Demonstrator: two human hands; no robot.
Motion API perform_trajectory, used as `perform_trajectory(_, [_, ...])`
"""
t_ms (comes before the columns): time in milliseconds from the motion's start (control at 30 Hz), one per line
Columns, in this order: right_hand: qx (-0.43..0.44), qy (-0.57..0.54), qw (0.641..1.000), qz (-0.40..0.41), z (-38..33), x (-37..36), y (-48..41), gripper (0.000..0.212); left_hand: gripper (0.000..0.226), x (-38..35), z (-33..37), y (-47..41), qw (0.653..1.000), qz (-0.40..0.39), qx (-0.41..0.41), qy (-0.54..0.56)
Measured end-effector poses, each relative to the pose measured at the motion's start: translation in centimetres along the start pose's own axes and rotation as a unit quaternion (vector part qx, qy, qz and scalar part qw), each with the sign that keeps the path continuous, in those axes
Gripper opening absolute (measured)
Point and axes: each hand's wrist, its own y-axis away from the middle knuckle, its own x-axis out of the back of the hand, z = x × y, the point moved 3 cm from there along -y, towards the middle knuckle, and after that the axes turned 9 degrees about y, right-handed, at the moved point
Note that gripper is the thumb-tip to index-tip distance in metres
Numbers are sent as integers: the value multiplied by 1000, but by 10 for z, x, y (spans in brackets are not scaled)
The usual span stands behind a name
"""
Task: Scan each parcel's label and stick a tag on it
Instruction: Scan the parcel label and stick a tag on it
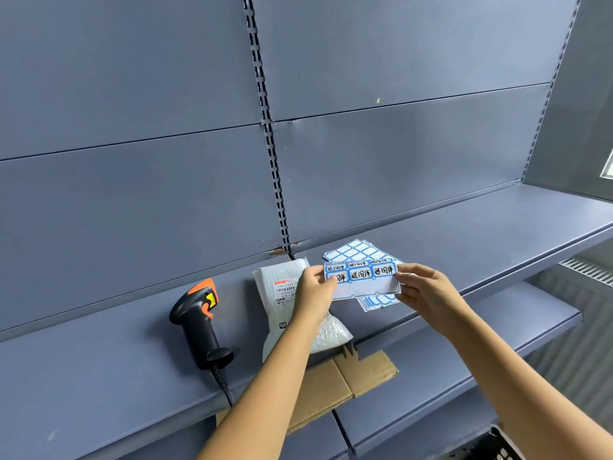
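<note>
shelf (99, 376): blue-grey metal, carries all the task items.

parcel (276, 315): one white padded mailer lies flat on the shelf, label side up, partly under the left forearm. no blue tag shows on the part in view, so tagging is judged not yet done.

scanner (199, 322): lies on its side on the shelf, just left of the parcel, cable running off the front edge. nobody holds it. the scan of this parcel is probably done, but the frame cannot confirm that.

spare sheets (351, 250): blank blue-bordered tags fanned on the shelf behind the hands.

tag sheet (363, 277): held in the air above the shelf, right of the parcel. upper rows carry handwritten tags. the bottom strip looks like bare backing, so some tags seem to be used up.

left hand (313, 292): pinches the sheet's lower left corner, at a written tag. judged to be starting a peel.

right hand (426, 293): pinches the sheet's right edge, steadying it.

left to do: free the tag, press it on the parcel. no other parcels are in view.

containers:
- cardboard box (361, 376): below the shelf's front edge, only flaps show. contents hidden.
- dark crate (497, 448): bottom right corner, contents cannot be told.
</note>
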Motion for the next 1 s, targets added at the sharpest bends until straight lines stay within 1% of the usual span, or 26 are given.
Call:
perform_trajectory(33, [14, 9, 1000, 0, 0, 0, 1, 10, 30, 2, 1, 1, 995, 41, -36, -80])
perform_trajectory(67, [27, 20, 999, 1, 0, -1, 1, 8, 39, 1, 2, 3, 983, 70, -86, -149])
perform_trajectory(100, [40, 32, 999, 1, -1, -3, 2, 7, 39, -2, 7, 7, 964, 82, -147, -205])
perform_trajectory(167, [59, 54, 997, 0, -2, -8, 5, 5, 23, -14, 15, 17, 929, 62, -249, -266])
perform_trajectory(200, [67, 62, 996, -1, -2, -12, 7, 6, 13, -20, 17, 21, 921, 41, -277, -271])
perform_trajectory(267, [78, 68, 995, -1, -5, -18, 10, 7, 4, -28, 19, 26, 919, 9, -293, -264])
perform_trajectory(333, [86, 64, 994, -1, -6, -21, 13, 7, 4, -30, 20, 28, 924, -1, -287, -252])
perform_trajectory(500, [82, 63, 994, -17, -7, -21, 16, 11, 7, -26, 19, 32, 933, -2, -275, -231])
perform_trajectory(667, [113, 76, 990, -25, -13, -24, 19, 12, 8, -25, 24, 34, 930, 20, -292, -225])
perform_trajectory(833, [171, 122, 978, -7, -21, -27, 22, 15, 4, -24, 34, 36, 905, 27, -341, -252])
perform_trajectory(1000, [206, 159, 965, 6, -26, -29, 23, 16, 10, -23, 40, 37, 877, 35, -380, -292])
